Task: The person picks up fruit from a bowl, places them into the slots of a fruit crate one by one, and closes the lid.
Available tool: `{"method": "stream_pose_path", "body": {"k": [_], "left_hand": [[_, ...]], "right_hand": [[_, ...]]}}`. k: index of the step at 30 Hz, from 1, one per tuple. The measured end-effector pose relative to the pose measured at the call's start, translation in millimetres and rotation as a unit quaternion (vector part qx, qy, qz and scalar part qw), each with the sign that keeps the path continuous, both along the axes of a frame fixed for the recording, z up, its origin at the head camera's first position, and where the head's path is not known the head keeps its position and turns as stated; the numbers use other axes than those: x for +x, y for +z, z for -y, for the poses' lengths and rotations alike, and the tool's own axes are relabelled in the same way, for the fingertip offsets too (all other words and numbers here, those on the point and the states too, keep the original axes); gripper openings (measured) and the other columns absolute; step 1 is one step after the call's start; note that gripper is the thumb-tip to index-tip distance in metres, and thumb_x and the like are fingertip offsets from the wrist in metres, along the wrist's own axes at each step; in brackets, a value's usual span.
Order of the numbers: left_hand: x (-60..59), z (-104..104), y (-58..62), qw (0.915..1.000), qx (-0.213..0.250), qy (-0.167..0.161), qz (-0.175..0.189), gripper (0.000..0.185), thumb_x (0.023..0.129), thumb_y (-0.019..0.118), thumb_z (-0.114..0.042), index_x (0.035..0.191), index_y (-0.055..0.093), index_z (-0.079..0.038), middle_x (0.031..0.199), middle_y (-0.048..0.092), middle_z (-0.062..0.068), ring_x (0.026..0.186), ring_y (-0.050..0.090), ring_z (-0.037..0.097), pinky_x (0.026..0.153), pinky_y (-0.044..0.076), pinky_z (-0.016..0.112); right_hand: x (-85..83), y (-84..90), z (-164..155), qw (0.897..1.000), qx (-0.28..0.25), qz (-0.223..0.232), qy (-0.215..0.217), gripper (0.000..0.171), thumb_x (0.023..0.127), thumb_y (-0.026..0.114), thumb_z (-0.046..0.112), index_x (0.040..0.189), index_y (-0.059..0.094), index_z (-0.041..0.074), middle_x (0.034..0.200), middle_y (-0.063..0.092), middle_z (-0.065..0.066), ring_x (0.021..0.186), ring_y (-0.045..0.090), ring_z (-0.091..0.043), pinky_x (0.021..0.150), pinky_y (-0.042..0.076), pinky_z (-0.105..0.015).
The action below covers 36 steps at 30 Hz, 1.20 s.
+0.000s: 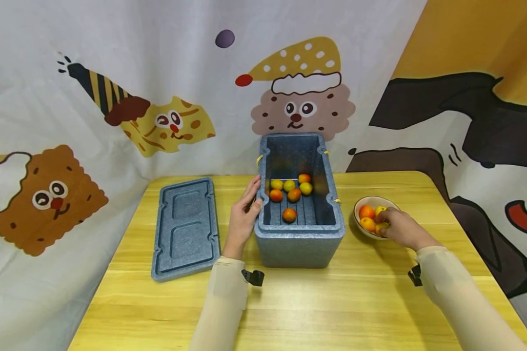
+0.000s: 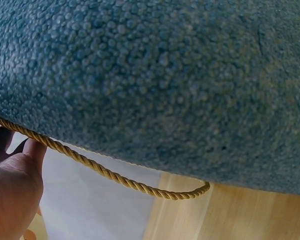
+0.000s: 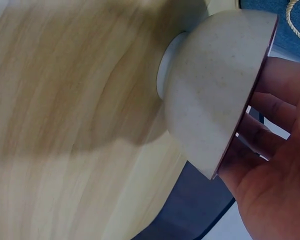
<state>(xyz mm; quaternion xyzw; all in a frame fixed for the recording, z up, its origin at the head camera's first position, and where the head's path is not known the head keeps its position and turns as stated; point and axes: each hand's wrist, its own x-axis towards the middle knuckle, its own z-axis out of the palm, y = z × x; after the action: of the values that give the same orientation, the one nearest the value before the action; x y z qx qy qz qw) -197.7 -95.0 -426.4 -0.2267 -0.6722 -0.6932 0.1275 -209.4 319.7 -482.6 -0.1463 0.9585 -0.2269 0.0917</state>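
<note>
My left hand (image 1: 242, 219) rests against the left side of a grey-blue foam box (image 1: 298, 248), fingers along the outer wall and thumb at the rim. In the left wrist view a gold twisted cord (image 2: 115, 176) runs past the fingers beside the wall. Inside the box lie several small fruits, yellow ones and orange-red ones (image 1: 289, 215). On the right, my right hand (image 1: 401, 228) reaches over the rim of a cream bowl (image 3: 215, 85) with a brown edge. Its fingers close round a small orange fruit (image 1: 380, 228) among other orange and yellow fruits; the fingertips are hidden in the right wrist view.
The box's lid (image 1: 189, 234) lies flat on the wooden table (image 1: 298, 307), left of the box, recessed side up. A cloth with cartoon figures (image 1: 158, 48) hangs close behind the table. Yellow cord loops (image 1: 337, 201) show along the box's sides.
</note>
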Motion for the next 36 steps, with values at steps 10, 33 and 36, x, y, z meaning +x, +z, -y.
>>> {"method": "stream_pose_path", "body": {"k": [10, 33, 36], "left_hand": [[-0.1, 0.2, 0.1, 0.9999, -0.008, 0.007, 0.001, 0.043, 0.096, 0.049, 0.007, 0.137, 0.042, 0.019, 0.148, 0.035, 0.031, 0.141, 0.028, 0.040, 0.112, 0.029, 0.037], [-0.7, -0.1, 1.5, 0.9999, -0.010, 0.009, 0.001, 0.043, 0.096, 0.049, 0.007, 0.136, 0.043, 0.019, 0.148, 0.036, 0.031, 0.141, 0.028, 0.040, 0.112, 0.027, 0.039], [-0.3, 0.5, 0.4, 0.9999, -0.010, 0.007, 0.002, 0.043, 0.096, 0.050, 0.006, 0.136, 0.043, 0.019, 0.147, 0.036, 0.031, 0.141, 0.029, 0.040, 0.112, 0.027, 0.040]], "right_hand": [[-4.7, 1.8, 0.3, 1.000, 0.001, 0.020, 0.004, 0.018, 0.079, 0.072, -0.003, 0.096, 0.068, -0.006, 0.098, 0.059, -0.016, 0.093, 0.059, -0.040, 0.083, 0.047, -0.057], [-7.2, -0.2, -3.8, 1.000, 0.007, 0.017, 0.016, 0.024, 0.078, 0.078, 0.004, 0.097, 0.070, -0.007, 0.096, 0.060, -0.015, 0.086, 0.059, -0.035, 0.079, 0.049, -0.053], [-5.7, -1.2, -4.2, 1.000, 0.007, 0.007, 0.016, 0.023, 0.079, 0.078, 0.004, 0.098, 0.071, -0.007, 0.097, 0.060, -0.014, 0.089, 0.060, -0.036, 0.081, 0.048, -0.054]]}}
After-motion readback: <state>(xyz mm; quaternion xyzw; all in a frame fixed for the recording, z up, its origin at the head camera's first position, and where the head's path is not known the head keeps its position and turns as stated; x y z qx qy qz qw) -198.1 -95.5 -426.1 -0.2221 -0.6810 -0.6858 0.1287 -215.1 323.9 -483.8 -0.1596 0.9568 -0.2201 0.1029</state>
